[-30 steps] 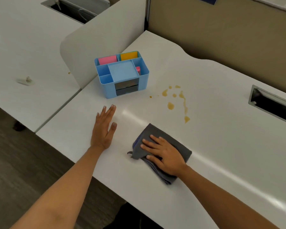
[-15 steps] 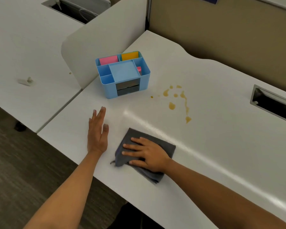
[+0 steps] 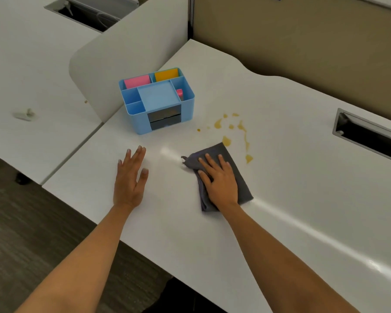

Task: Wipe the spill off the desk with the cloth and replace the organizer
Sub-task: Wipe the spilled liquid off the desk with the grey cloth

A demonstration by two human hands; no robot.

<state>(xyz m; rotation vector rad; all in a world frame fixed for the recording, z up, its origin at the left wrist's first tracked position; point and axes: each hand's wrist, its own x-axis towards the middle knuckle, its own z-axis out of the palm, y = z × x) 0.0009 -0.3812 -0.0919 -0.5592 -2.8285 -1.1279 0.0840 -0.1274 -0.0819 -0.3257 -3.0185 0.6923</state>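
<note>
A folded dark grey cloth [image 3: 239, 177] lies on the white desk [image 3: 291, 199], and my right hand [image 3: 220, 180] presses flat on top of it. The cloth's far corner touches the nearest blob of a yellow-brown spill [image 3: 235, 134], which is scattered in drops and a thin streak. A light blue desk organizer [image 3: 158, 100] with pink and yellow notes stands at the back left, next to a divider. My left hand [image 3: 130, 177] rests flat on the desk, fingers spread, holding nothing.
A curved white divider panel [image 3: 122, 55] rises behind the organizer. A cable slot [image 3: 370, 134] is cut into the desk at the right. A beige partition wall [image 3: 303, 37] backs the desk. A neighbouring desk at the left carries a small white object [image 3: 24, 114].
My right hand has slid the cloth forward and to the right, up to the edge of the spill. My left hand stays flat on the desk.
</note>
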